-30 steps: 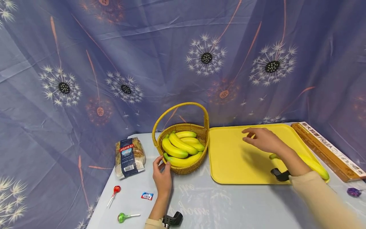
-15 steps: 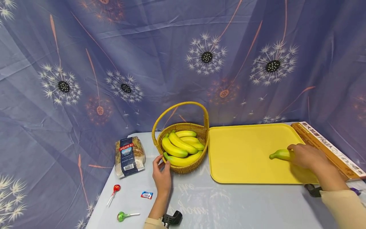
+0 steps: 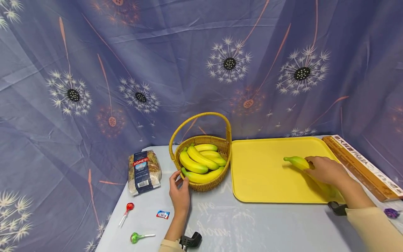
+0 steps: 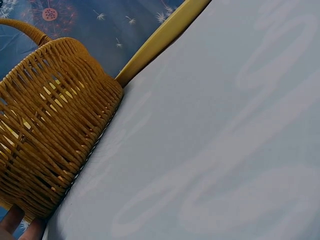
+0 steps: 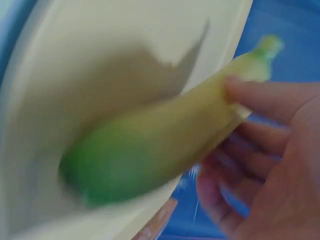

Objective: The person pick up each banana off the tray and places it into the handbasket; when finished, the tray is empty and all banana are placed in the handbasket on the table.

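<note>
A woven yellow basket (image 3: 201,175) with a hoop handle holds several bananas (image 3: 198,159) in the head view. My left hand (image 3: 179,190) rests against the basket's front left rim, thumb and fingers on the weave. In the left wrist view the basket wall (image 4: 47,145) fills the left side, with fingertips (image 4: 12,225) at the bottom corner. On the yellow tray (image 3: 264,175) to the right, my right hand (image 3: 327,170) grips a single banana (image 3: 297,162), its stem pointing left. The right wrist view shows that banana (image 5: 165,150) blurred, with fingers (image 5: 260,100) curled round it.
A bag of pasta (image 3: 144,171) lies left of the basket. A red lollipop (image 3: 126,211), a green lollipop (image 3: 140,238) and a small sweet wrapper (image 3: 162,214) lie near the table's front left. A long brown box (image 3: 362,166) runs along the tray's right side; a purple sweet (image 3: 391,212) lies beside it.
My right hand went from the tray's middle to the banana at its right, took hold of it and has lifted its stem end up and leftward. The left hand stayed on the basket.
</note>
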Available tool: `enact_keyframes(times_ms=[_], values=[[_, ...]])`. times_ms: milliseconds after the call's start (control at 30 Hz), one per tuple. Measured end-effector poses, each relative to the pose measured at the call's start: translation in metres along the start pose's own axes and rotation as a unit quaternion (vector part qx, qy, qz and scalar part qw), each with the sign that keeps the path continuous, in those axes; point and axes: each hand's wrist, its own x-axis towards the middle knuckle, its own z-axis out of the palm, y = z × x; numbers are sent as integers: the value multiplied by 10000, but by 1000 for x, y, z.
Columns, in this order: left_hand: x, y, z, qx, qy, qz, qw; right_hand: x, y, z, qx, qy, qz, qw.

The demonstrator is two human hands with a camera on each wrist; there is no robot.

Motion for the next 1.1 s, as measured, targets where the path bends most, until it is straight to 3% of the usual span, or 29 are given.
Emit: enact_keyframes(times_ms=[200, 467, 767, 1100], values=[[1, 4, -2, -8, -25, 107, 9999, 16, -23, 6, 1413, 62, -409, 9891], [-4, 36, -5, 42, -140, 110, 9998, 35, -60, 11, 2593, 89, -725, 9630], [-5, 38, -5, 42, -163, 113, 9998, 58, -112, 0, 3522, -139, -1021, 9302], [-5, 39, -5, 44, -174, 85, 9998, 85, -171, -7, 3646, -573, -1491, 9174]])
